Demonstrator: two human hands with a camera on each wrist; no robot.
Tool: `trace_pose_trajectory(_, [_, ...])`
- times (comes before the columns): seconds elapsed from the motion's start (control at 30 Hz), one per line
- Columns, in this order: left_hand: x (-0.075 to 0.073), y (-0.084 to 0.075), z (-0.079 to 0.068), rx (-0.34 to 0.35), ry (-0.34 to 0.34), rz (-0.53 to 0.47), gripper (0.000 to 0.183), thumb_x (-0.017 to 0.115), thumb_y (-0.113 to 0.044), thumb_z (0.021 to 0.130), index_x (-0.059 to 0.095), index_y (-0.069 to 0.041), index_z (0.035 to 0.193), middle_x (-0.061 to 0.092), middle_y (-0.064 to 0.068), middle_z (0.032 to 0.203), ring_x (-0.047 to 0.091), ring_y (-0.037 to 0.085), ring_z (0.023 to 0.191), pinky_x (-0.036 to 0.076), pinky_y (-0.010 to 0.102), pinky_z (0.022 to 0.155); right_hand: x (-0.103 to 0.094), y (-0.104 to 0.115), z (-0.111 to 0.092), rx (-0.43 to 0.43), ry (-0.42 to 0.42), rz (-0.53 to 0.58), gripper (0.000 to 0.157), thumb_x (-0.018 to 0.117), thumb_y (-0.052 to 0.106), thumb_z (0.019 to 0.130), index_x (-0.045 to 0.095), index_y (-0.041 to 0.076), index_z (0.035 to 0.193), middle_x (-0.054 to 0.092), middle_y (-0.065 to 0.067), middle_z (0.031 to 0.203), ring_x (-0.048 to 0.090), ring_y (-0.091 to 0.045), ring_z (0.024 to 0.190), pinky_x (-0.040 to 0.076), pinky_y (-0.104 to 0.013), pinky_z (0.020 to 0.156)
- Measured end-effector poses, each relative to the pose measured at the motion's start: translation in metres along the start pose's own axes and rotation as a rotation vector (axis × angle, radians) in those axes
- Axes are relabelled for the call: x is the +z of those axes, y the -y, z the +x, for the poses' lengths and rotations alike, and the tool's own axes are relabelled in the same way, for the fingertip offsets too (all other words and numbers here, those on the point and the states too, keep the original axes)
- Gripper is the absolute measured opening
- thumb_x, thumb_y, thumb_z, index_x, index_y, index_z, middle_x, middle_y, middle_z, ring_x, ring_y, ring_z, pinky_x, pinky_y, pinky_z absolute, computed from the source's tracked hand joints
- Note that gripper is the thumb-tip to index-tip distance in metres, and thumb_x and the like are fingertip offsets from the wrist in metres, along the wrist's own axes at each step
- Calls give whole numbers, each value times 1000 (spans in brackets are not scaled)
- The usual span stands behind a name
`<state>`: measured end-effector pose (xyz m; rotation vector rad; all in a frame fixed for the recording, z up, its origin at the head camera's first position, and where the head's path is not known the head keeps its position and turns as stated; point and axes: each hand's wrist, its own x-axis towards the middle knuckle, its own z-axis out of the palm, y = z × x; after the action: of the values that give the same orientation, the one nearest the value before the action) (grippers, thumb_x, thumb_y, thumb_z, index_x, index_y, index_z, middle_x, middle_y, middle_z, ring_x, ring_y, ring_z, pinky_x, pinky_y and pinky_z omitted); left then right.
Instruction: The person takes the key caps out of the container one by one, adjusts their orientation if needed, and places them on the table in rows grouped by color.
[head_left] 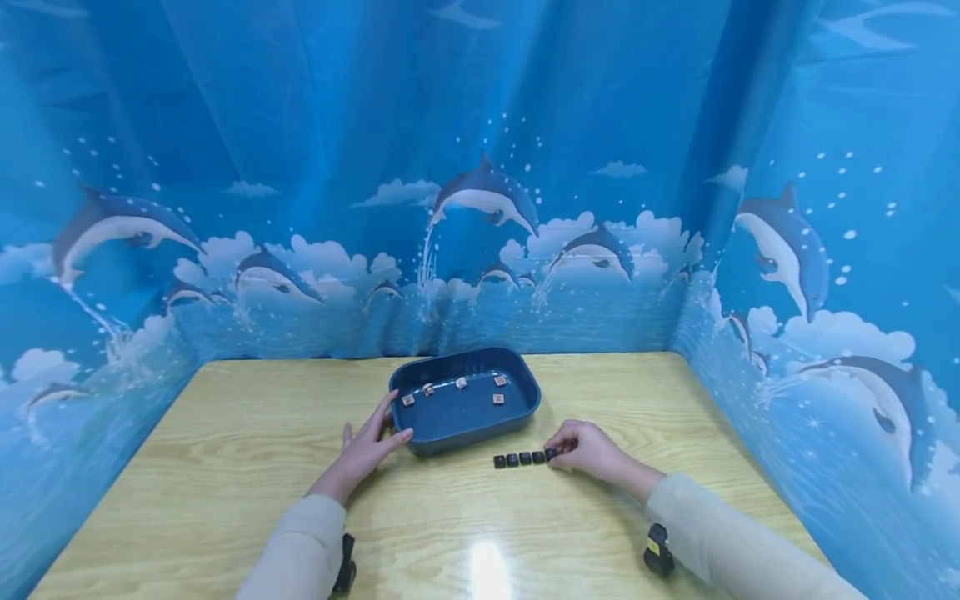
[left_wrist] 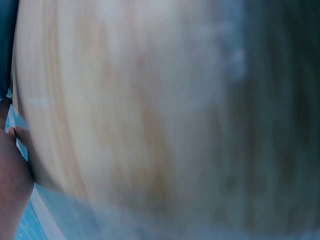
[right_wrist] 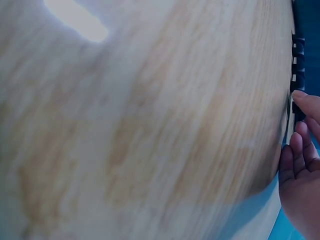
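A dark blue basin (head_left: 465, 421) stands on the table. Against its left end rests my left hand (head_left: 363, 454), with spread fingers along the rim and the thumb at the front left corner. In front of the basin lies a row of small black blocks (head_left: 525, 458), set side by side. My right hand (head_left: 585, 450) pinches the black block (head_left: 551, 454) at the right end of this row between thumb and fingertips. The right wrist view shows the right thumb (right_wrist: 306, 102) on that block, and the left wrist view catches only part of the left hand (left_wrist: 14, 185).
Inside the basin, several small pale blocks with dark marks (head_left: 498, 399) lie apart on the floor. The wood-grain table (head_left: 420, 525) is bordered at the back and sides by a blue dolphin-print curtain (head_left: 360, 167). Dark wrist devices (head_left: 658, 550) sit by both sleeves.
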<state>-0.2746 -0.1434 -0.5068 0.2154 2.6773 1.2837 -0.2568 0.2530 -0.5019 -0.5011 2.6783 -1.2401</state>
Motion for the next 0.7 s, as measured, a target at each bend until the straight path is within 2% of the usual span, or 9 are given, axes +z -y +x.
trace_pose_trajectory(0.7, [0, 1, 1, 16, 1, 4, 81, 58, -44, 96, 9, -24, 158, 30, 20, 154, 21, 43, 142, -22, 61, 107, 2, -1, 2, -7, 4, -37, 21, 83, 4, 73, 75, 7, 92, 60, 4, 80, 57, -14, 75, 51, -25, 66])
